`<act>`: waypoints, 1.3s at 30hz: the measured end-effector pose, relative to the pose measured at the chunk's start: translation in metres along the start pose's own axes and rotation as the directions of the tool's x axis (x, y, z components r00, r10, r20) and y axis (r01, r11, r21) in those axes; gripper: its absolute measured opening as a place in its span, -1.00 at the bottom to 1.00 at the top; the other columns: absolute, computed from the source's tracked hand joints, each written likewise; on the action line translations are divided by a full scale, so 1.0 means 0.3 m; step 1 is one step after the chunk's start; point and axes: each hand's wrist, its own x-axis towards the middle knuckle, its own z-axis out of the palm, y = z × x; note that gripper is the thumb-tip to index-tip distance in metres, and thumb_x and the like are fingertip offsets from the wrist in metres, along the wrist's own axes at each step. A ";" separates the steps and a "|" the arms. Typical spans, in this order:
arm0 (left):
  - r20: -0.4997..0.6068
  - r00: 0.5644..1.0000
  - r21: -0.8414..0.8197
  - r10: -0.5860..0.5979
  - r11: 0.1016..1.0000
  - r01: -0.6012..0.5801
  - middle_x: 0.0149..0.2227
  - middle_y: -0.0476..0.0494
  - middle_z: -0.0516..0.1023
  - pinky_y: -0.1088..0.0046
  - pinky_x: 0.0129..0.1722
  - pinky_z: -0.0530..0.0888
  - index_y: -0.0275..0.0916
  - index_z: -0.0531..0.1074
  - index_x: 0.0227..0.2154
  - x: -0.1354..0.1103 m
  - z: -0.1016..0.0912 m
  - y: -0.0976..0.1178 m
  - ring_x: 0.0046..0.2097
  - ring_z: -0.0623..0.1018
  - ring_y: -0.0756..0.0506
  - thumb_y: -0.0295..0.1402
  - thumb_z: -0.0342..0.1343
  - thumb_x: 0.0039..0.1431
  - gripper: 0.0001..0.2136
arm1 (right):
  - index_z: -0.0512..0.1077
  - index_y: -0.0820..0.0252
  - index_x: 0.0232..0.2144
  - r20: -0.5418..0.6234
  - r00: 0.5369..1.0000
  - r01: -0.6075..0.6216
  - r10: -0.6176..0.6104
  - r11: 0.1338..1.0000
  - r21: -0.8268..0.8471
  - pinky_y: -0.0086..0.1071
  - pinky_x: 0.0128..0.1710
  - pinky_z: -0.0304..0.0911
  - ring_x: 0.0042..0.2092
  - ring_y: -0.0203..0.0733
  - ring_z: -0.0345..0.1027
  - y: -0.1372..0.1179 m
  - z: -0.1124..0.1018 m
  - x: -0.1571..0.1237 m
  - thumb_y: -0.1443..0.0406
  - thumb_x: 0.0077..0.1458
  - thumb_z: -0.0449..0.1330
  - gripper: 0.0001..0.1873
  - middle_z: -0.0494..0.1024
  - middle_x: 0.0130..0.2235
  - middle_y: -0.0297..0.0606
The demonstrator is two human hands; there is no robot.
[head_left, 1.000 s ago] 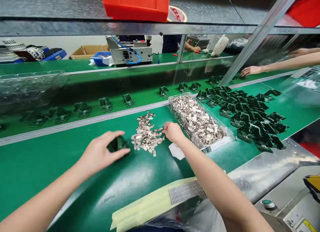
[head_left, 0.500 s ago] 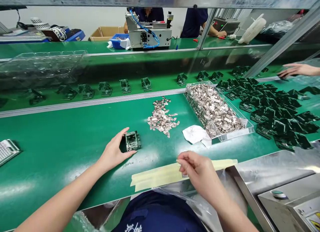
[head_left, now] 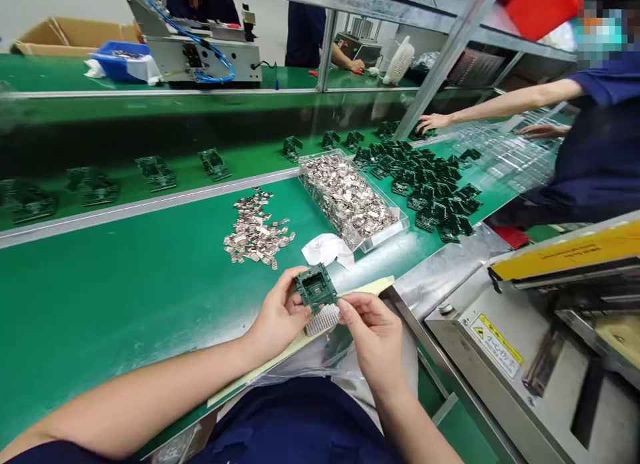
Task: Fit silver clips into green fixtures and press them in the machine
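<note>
My left hand [head_left: 277,317] grips a small green circuit board part [head_left: 316,287] at the near edge of the green bench. My right hand [head_left: 373,331] meets it from the right, fingers pinched at the part's right edge; what they hold is too small to make out. Just under the part lies a strip of small metal pieces [head_left: 323,319] on yellowish tape [head_left: 295,344]. A loose heap of metal clips [head_left: 256,229] lies beyond my hands. To its right stands a clear tray [head_left: 397,225] full of the same clips.
A white wipe [head_left: 325,249] lies by the tray. Several green parts [head_left: 430,187] are piled at the right, where another person's hands [head_left: 431,122] reach. More parts ride the conveyor belt [head_left: 150,173]. A metal machine [head_left: 540,331] stands at my right.
My left hand lifted the green part off the bench and brought it toward me. My right hand rose from the tape to meet it. The view swung right.
</note>
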 end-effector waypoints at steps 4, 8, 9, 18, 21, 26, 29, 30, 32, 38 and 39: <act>0.058 0.998 0.019 -0.018 1.000 0.017 -0.15 -0.10 0.55 0.48 -0.20 0.56 -0.11 0.30 0.00 -0.022 0.000 -0.016 -0.16 0.60 -0.05 -0.42 0.27 0.06 -0.56 | 0.54 0.15 -0.41 -0.012 0.993 0.114 -0.117 0.982 -0.153 -0.20 -0.07 0.30 -0.11 -0.08 0.37 0.031 0.011 0.003 0.24 0.09 0.24 -0.88 0.50 -0.19 -0.16; 0.052 0.998 0.050 -0.024 0.999 0.021 -0.13 -0.13 0.55 0.47 -0.21 0.56 -0.12 0.30 0.01 -0.037 -0.008 -0.011 -0.14 0.60 -0.07 -0.39 0.25 0.09 -0.58 | 0.53 0.15 -0.40 0.001 0.995 0.096 -0.098 0.974 -0.204 -0.11 0.06 0.20 0.04 -0.01 0.30 0.054 0.031 0.003 0.26 0.11 0.21 -0.88 0.43 -0.05 -0.12; 0.052 0.998 0.048 -0.022 0.999 0.019 -0.13 -0.13 0.55 0.47 -0.20 0.56 -0.12 0.30 0.01 -0.039 -0.007 -0.011 -0.13 0.60 -0.07 -0.38 0.26 0.09 -0.58 | 0.52 0.15 -0.40 0.001 0.996 0.089 -0.091 0.974 -0.210 -0.10 0.08 0.19 0.05 -0.01 0.29 0.056 0.036 0.002 0.26 0.11 0.21 -0.89 0.42 -0.04 -0.11; 0.032 0.999 0.153 0.009 0.988 -0.013 -0.21 -0.09 0.53 0.48 -0.27 0.52 -0.12 0.35 -0.03 -0.045 -0.005 -0.018 -0.24 0.55 -0.04 -0.30 0.19 0.17 -0.69 | 0.44 0.15 -0.45 -0.025 0.997 0.061 -0.069 0.969 -0.238 -0.18 -0.04 0.30 0.06 0.00 0.28 0.054 0.062 -0.010 0.25 0.11 0.21 -0.87 0.39 -0.03 -0.10; -0.004 0.999 0.233 0.038 0.972 -0.036 -0.34 -0.04 0.50 0.53 -0.45 0.46 -0.11 0.38 -0.08 -0.048 0.000 -0.009 -0.41 0.48 0.00 -0.28 0.16 0.18 -0.75 | 0.41 0.15 -0.44 -0.010 0.998 0.055 -0.057 0.981 -0.184 -0.24 -0.08 0.32 -0.01 -0.07 0.33 0.054 0.066 -0.017 0.26 0.12 0.20 -0.88 0.43 -0.09 -0.14; -0.017 0.998 0.248 0.056 0.967 -0.050 -0.39 -0.02 0.48 0.55 -0.49 0.44 -0.12 0.37 -0.10 -0.050 0.013 0.011 -0.46 0.45 0.02 -0.30 0.16 0.18 -0.76 | 0.40 0.16 -0.33 0.006 0.988 -0.154 0.154 0.988 0.017 -0.34 -0.28 0.35 -0.29 -0.19 0.39 0.053 0.061 -0.019 0.22 0.10 0.22 -0.86 0.50 -0.31 -0.22; -0.024 1.000 0.214 0.002 0.977 0.003 -0.35 -0.05 0.50 0.55 -0.45 0.49 -0.13 0.37 -0.09 -0.051 0.016 0.013 -0.40 0.48 0.00 -0.28 0.16 0.17 -0.75 | 0.41 0.17 -0.37 0.025 0.981 -0.194 0.192 0.972 0.132 -0.37 -0.30 0.38 -0.30 -0.19 0.40 0.052 0.058 -0.017 0.18 0.02 0.29 -0.81 0.51 -0.34 -0.25; -0.025 1.000 0.193 -0.018 0.981 0.022 -0.32 -0.06 0.51 0.54 -0.43 0.50 -0.13 0.37 -0.09 -0.052 0.017 0.012 -0.37 0.50 -0.01 -0.28 0.17 0.17 -0.74 | 0.42 0.17 -0.37 0.031 0.980 -0.199 0.196 0.967 0.161 -0.37 -0.31 0.39 -0.31 -0.20 0.41 0.051 0.059 -0.017 0.18 0.00 0.30 -0.80 0.51 -0.35 -0.25; -0.022 0.999 0.157 -0.046 0.986 0.048 -0.26 -0.09 0.53 0.52 -0.38 0.53 -0.14 0.37 -0.09 -0.053 0.019 0.010 -0.31 0.53 -0.03 -0.27 0.18 0.16 -0.73 | 0.43 0.17 -0.39 0.028 0.979 -0.205 0.204 0.958 0.200 -0.39 -0.34 0.40 -0.33 -0.21 0.41 0.050 0.061 -0.018 0.19 -0.02 0.33 -0.80 0.51 -0.36 -0.26; -0.052 0.998 0.209 -0.033 0.977 0.044 -0.24 -0.13 0.56 0.50 -0.32 0.54 -0.17 0.38 -0.12 -0.054 0.023 0.019 -0.27 0.56 -0.06 -0.27 0.21 0.12 -0.73 | 0.44 0.17 -0.47 -0.005 0.975 -0.217 0.222 0.955 0.201 -0.37 -0.36 0.42 -0.33 -0.20 0.42 0.054 0.068 -0.025 0.21 -0.07 0.35 -0.81 0.52 -0.35 -0.24; -0.060 0.998 0.230 -0.026 0.972 0.040 -0.25 -0.12 0.56 0.50 -0.31 0.53 -0.17 0.39 -0.13 -0.055 0.023 0.022 -0.27 0.56 -0.06 -0.28 0.21 0.11 -0.73 | 0.44 0.17 -0.48 -0.012 0.975 -0.216 0.223 0.955 0.202 -0.37 -0.35 0.41 -0.33 -0.20 0.42 0.055 0.069 -0.027 0.21 -0.07 0.36 -0.81 0.52 -0.35 -0.24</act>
